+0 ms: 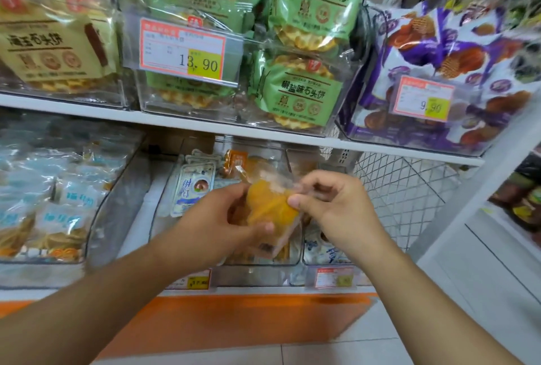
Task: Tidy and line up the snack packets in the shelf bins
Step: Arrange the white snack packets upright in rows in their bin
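Note:
An orange snack packet [268, 206] in clear wrap is held between both hands above a clear bin [263, 269] on the lower shelf. My left hand [216, 224] grips it from the left and below, thumb under its lower edge. My right hand [330, 209] pinches its clear right edge with thumb and fingers. More orange packets [235, 164] stand at the back of the same bin. A pale blue-and-white packet [193, 189] stands in the bin to the left.
The upper shelf carries bins of green waffle-biscuit packets [298, 92], beige packets [49, 51] and purple packets [448, 51], with price tags [183, 48]. Light blue packets [44, 197] fill the lower left bin. A white wire mesh basket [404, 189] stands right of my hands.

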{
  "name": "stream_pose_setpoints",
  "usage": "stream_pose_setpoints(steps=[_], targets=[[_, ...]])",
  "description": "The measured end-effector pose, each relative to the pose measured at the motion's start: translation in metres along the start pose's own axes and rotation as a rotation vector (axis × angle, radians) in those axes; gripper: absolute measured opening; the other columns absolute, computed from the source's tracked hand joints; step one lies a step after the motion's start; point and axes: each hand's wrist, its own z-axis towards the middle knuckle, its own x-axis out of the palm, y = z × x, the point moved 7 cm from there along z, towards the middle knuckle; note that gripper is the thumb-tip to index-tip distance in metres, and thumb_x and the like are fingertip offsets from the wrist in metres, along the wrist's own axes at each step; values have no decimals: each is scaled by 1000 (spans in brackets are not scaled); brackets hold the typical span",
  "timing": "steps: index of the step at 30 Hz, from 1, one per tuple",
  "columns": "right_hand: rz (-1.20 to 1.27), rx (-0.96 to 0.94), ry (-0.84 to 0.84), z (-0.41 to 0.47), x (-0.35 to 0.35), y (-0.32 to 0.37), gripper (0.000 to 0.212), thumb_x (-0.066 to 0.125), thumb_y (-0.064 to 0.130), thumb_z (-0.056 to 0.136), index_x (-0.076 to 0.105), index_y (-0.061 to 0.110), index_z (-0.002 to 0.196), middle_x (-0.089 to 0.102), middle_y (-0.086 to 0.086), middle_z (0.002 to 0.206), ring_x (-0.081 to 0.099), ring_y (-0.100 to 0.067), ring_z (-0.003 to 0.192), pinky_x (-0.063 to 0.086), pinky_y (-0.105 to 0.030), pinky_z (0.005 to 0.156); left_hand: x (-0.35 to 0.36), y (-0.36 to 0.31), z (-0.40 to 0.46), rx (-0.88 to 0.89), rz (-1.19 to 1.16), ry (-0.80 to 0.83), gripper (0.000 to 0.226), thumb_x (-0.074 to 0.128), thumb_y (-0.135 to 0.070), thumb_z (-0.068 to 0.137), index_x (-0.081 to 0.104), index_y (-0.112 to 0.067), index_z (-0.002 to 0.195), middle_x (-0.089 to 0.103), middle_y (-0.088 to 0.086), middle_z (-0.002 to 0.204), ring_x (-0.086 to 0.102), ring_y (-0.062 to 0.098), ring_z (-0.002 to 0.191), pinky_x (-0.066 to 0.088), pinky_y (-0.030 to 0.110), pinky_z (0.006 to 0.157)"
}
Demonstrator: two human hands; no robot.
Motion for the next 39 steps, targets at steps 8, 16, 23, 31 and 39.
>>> stream_pose_setpoints(steps=[8,16,23,31,39], targets=[[-512,251,134,-14,-61,-73,47,85,24,86,65,35,127,64,8,133,60,-11,126,46,-30,111,7,12,14,-115,134,-217,18,80,-28,87,69,-29,101,76,-17,88,72,0,78,61,34,77],[-597,408,249,-16,-61,-114,98,86,63,71,43,31,153,49,6,150,53,-16,135,48,-39,111,15,18,22,-157,134,-211,16,80,-29,86,69,-28,97,76,-17,86,72,-1,77,56,22,62],[-685,398,376,-18,-68,-111,67,94,58,61,65,44,120,50,12,128,43,-11,126,40,-34,109,15,18,20,-174,129,-201,18,81,-30,85,70,-30,99,75,-21,86,71,-5,77,57,23,66],[-585,406,358,-27,-69,-114,43,91,24,75,70,46,105,74,13,103,71,-10,93,59,-39,88,0,13,8,-170,112,-211,19,81,-30,86,71,-30,102,77,-17,88,74,0,78,59,21,65],[-390,248,-63,-15,-95,-82,18,80,11,88,77,28,87,74,14,80,67,-6,74,50,-19,63,-33,11,-4,-180,22,-282,14,79,-22,88,73,-27,99,79,-9,88,76,9,82,62,43,83]])
